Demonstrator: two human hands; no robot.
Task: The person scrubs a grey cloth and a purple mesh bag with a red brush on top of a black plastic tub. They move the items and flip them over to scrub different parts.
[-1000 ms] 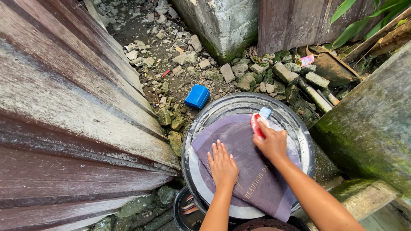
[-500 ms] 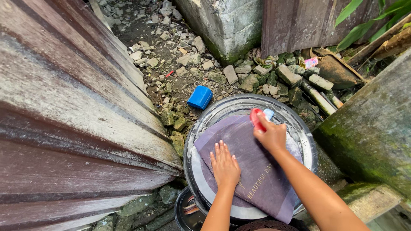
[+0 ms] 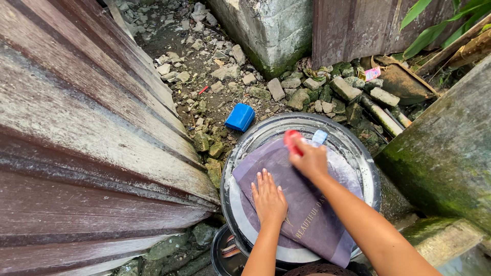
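Here, a purple cloth [image 3: 296, 199] spread flat over the upturned bottom of a round metal basin [image 3: 358, 153], gold lettering on its lower part. Pressed down near its middle by the left hand [image 3: 268, 199], palm flat, fingers [image 3: 265, 180] stretched out and released, grasping nothing. At the cloth's far edge, the right hand [image 3: 308, 161], fingers clenched around a red scrub brush [image 3: 292, 140], brush end poking out past the knuckles and resting on the cloth; slightly blurred. Just beyond the brush, touching the basin's far rim area, a small pale blue piece [image 3: 319, 137], kind not clear. White soapy film across the bare metal to the right of the cloth. Under the basin's near edge, a dark round bucket [image 3: 220, 253] with something striped inside. On the ground past the basin, a blue plastic container [image 3: 240, 117] lying among loose stones and rubble [image 3: 215, 71]. Along the left, a rusty corrugated metal sheet [image 3: 76, 143]. At the top, a concrete block corner [image 3: 266, 30] with a wooden panel [image 3: 348, 25] beside it. At the right, a mossy concrete slab [image 3: 445, 148], green leaves [image 3: 434, 20] above it.
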